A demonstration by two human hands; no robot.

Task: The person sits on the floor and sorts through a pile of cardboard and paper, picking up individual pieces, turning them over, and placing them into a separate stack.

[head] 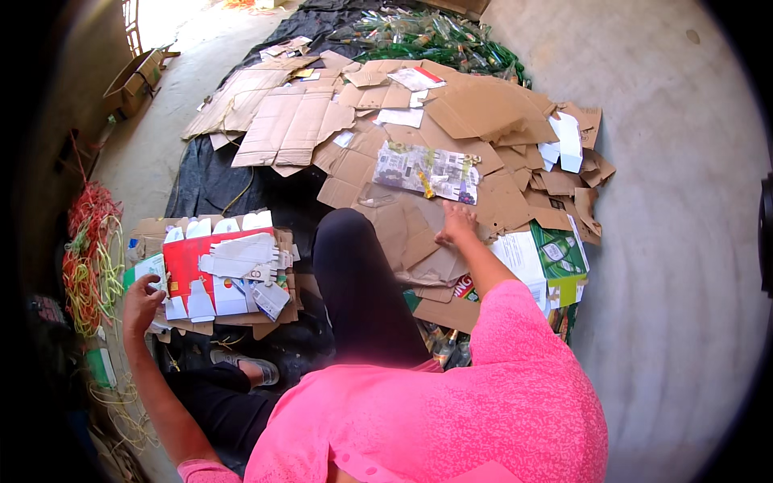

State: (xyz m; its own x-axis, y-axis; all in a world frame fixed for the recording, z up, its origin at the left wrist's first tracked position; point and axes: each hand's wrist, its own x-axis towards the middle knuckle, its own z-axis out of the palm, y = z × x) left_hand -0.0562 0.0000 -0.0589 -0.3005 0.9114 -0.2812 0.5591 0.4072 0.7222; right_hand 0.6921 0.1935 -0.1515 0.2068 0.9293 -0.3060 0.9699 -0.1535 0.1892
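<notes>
My left hand is at the left edge of a stack of flattened cartons, its fingers bent beside a green and white carton piece. Whether the fingers grip that piece cannot be made out. On top of the stack lie a red and white flattened box and a torn white carton. My right hand rests with its fingers apart on the large heap of flattened brown cardboard. Just beyond its fingertips lies a grey printed carton sheet with a small yellow wrapper on it.
Glass bottles are heaped at the far end of a black plastic sheet. More bottles show by my right leg. A tangle of red and yellow twine hangs at the left. An open cardboard box stands along the wall.
</notes>
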